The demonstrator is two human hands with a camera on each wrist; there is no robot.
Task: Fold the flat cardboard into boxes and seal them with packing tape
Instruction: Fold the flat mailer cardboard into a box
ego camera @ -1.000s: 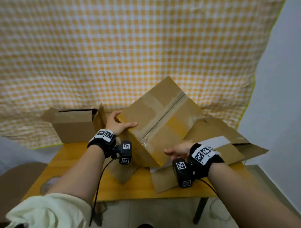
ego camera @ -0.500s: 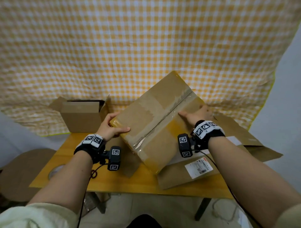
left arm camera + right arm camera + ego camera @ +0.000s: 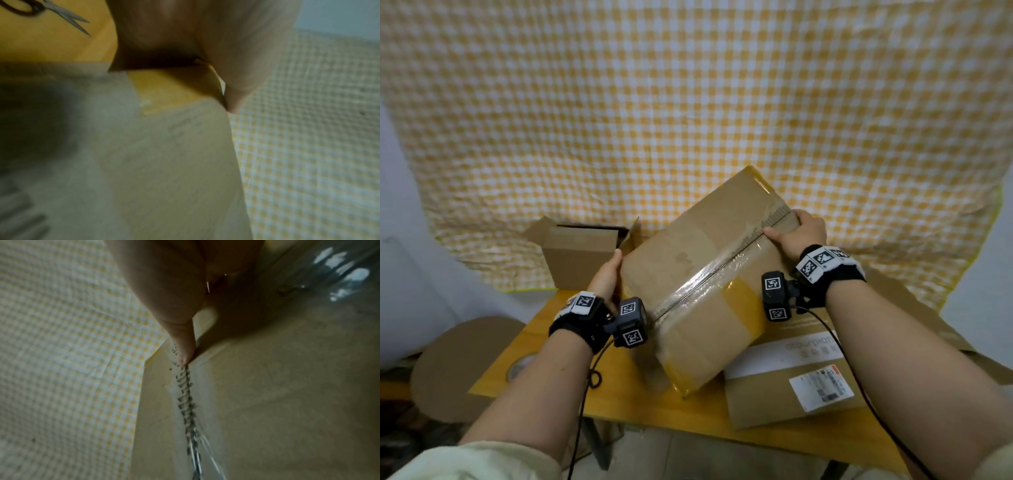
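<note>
A large taped cardboard box (image 3: 688, 260) stands tilted on the yellow table (image 3: 619, 401), one low corner toward me. Clear packing tape (image 3: 717, 274) runs along its top seam, and yellow tape wraps the near end. My left hand (image 3: 606, 277) holds the box's left corner, thumb along the edge, fingers hidden behind it. My right hand (image 3: 803, 233) grips the far right edge, thumb lying on the seam. In the right wrist view the thumb (image 3: 182, 347) presses the taped seam of the box (image 3: 287, 386). In the left wrist view my left hand (image 3: 226, 48) wraps the box (image 3: 164, 162) corner.
A smaller open box (image 3: 580, 255) stands at the back left. Flat cardboard with a shipping label (image 3: 784, 390) lies under the big box on the right. A tape roll (image 3: 518, 366) lies near the table's left edge. Scissors (image 3: 68, 16) lie on the table. A checked cloth (image 3: 688, 102) hangs behind.
My right hand went from the box's near lower edge up to its far right edge. My left hand slid off the top face to the left corner. The box turned.
</note>
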